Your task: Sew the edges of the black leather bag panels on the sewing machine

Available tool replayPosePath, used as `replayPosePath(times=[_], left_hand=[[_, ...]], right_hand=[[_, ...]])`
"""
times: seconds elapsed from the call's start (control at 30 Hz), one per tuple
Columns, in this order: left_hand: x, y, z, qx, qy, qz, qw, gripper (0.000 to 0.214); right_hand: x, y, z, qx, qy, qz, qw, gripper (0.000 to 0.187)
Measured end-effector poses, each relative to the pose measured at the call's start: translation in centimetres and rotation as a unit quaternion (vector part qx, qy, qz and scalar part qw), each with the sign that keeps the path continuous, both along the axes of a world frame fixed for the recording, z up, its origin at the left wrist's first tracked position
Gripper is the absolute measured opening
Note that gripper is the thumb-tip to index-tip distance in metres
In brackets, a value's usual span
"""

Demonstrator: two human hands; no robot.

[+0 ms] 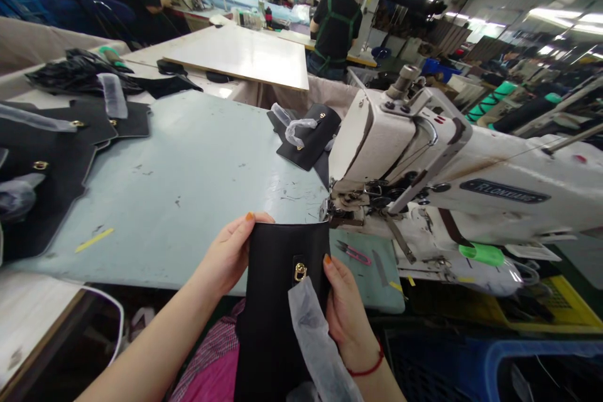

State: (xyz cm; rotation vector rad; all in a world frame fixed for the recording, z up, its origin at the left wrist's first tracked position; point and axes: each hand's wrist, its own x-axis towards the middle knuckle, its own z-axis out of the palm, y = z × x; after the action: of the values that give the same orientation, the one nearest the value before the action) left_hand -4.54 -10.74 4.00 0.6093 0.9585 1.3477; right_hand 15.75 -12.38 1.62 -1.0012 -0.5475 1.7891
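Between my two hands is a black leather bag panel (pixel 271 301) with a gold ring fitting (pixel 300 272) and a plastic-wrapped strap (pixel 313 333) hanging from it. My left hand (pixel 234 250) grips its upper left edge, thumb on top. On the right edge, my right hand (pixel 343 301) holds it with the thumb in front and the fingers behind. The panel's top edge lies close to the needle area of a white sewing machine (pixel 471 169); whether they touch I cannot tell. Pink thread snips (pixel 355 254) lie on the pale table to the right.
More black panels with wrapped straps lie on the left (pixel 51 163) and beside the machine head (pixel 308 138). The pale blue-green tabletop (pixel 188 169) carries thread scraps and yellow tape (pixel 94 240). Below right stand a blue crate (pixel 490 358) and a yellow crate (pixel 560 301). Other people work farther back.
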Motion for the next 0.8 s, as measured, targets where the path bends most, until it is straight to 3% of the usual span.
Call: replayPosePath(times=[0.1, 0.23, 0.53, 0.63, 0.8], left_hand=[[0.7, -0.8, -0.2, -0.048, -0.12, -0.027, 0.991, 0.031], [1.4, -1.8, 0.1, -0.036, -0.212, -0.077, 0.974, 0.035], [2.5, -2.8, 1.5, -0.01, -0.246, -0.083, 0.966, 0.046], [2.6, -3.1, 1.6, -0.007, -0.251, -0.078, 0.965, 0.046], [3.0, -3.6, 1.9, -0.003, -0.256, -0.062, 0.965, 0.043]], right_hand=[[-0.1, 0.0, -0.1, 0.011, -0.01, 0.0, 1.0, 0.021], [-0.3, 0.2, 0.3, 0.017, -0.013, 0.027, 0.999, 0.028], [-0.5, 0.7, 1.8, 0.026, -0.112, 0.053, 0.992, 0.028], [-0.1, 0.8, 1.1, 0.042, -0.132, 0.069, 0.988, 0.034], [0.5, 0.6, -2.1, 0.079, -0.183, 0.059, 0.978, 0.03]])
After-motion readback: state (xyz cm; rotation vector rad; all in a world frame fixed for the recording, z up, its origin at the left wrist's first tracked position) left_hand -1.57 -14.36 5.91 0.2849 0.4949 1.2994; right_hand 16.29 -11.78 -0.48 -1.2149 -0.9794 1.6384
